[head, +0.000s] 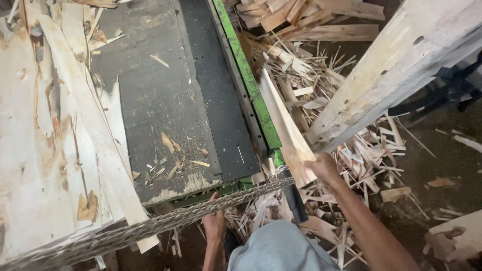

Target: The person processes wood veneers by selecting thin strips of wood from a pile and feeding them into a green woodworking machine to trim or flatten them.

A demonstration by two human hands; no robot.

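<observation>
Right now the right hand [321, 167] has its fingers clamped on a thin wood strip [284, 128] leaning against the green rail [251, 85]. Below that rail, the left hand [215, 223] grips a braided rope [165, 223]. Wood scraps [321, 85] lie right of the rail.

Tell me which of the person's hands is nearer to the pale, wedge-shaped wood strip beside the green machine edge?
Right. The right hand grips the pale, wedge-shaped wood strip at its near end; the left hand sits lower, beside the braided rope.
</observation>
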